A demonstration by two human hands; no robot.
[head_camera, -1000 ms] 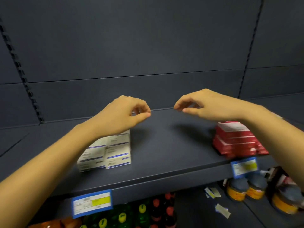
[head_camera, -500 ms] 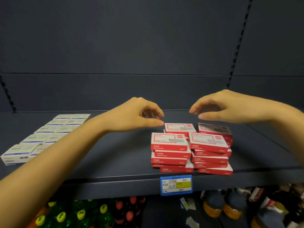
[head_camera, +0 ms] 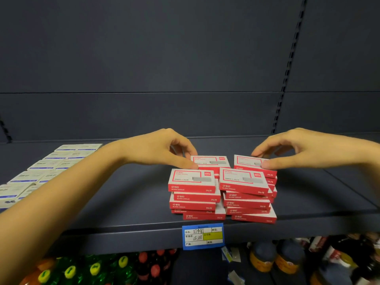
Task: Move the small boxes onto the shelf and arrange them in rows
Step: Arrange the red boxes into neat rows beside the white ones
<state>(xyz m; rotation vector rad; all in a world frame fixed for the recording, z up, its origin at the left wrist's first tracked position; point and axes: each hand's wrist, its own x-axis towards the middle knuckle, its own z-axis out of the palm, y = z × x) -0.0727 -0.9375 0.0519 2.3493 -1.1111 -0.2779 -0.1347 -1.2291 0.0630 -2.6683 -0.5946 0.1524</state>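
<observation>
Small red boxes stand in four uneven stacks near the front of the dark shelf (head_camera: 123,229), two in front (head_camera: 191,179) and two behind. My left hand (head_camera: 158,149) reaches over the rear left stack, thumb and fingertips pinching the left end of its top red box (head_camera: 211,161). My right hand (head_camera: 304,147) pinches the top red box of the rear right stack (head_camera: 246,161), thumb on its front edge and fingers on its back edge. Both boxes still rest on their stacks.
White boxes with blue stripes (head_camera: 51,167) lie in two rows at the shelf's left. A blue and yellow price tag (head_camera: 202,236) hangs on the shelf's front edge. Below are green bottles (head_camera: 70,272) and dark-lidded jars (head_camera: 261,260). Bare shelf lies between the white and red boxes.
The view swung right from the white boxes to the red stacks. Both hands came down from above the stacks, and their fingers closed onto the two rear top boxes.
</observation>
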